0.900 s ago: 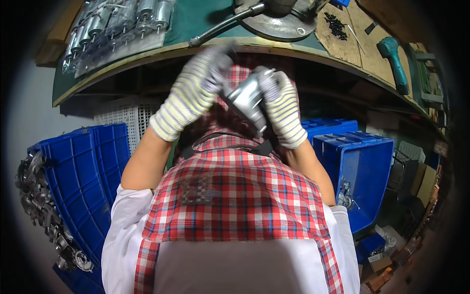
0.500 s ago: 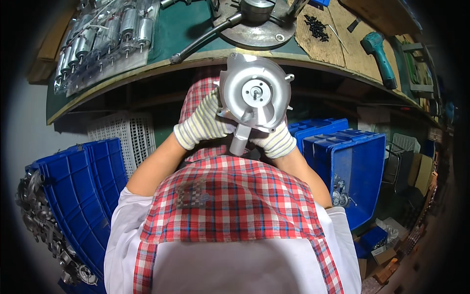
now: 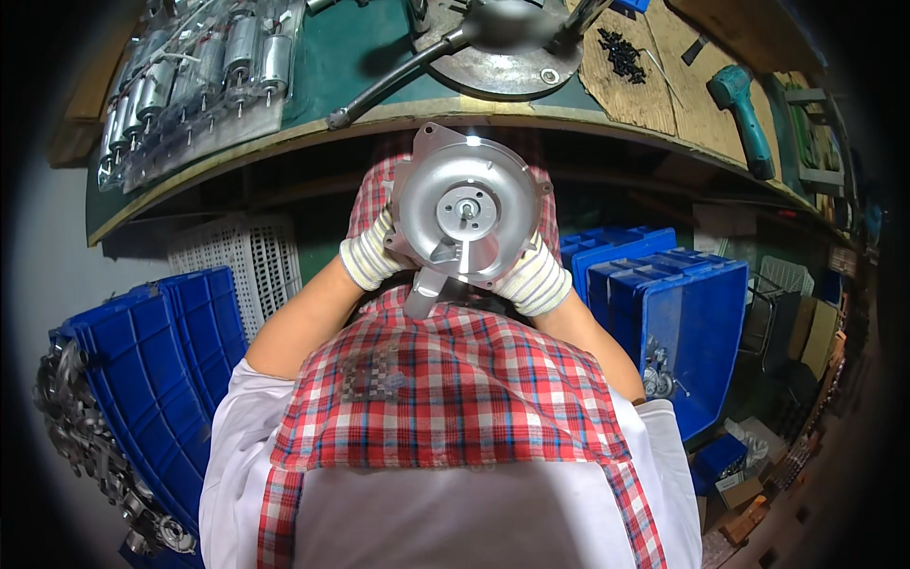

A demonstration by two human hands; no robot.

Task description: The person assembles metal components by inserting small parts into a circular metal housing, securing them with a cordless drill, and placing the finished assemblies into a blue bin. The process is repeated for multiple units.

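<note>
Your left hand (image 3: 372, 254) and right hand (image 3: 538, 280) curl around opposite sides of a silver blower housing (image 3: 465, 212). The counter (image 3: 346, 62) lies beyond.

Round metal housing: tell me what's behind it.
Behind the round metal housing, parts of the left hand and right hand show, plus red plaid cloth; most fingertips and whatever else it covers are hidden.

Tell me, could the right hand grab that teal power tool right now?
Probably not: the right hand and left hand hold the round metal housing, though nothing visible covers the teal power tool on the bench.
</note>
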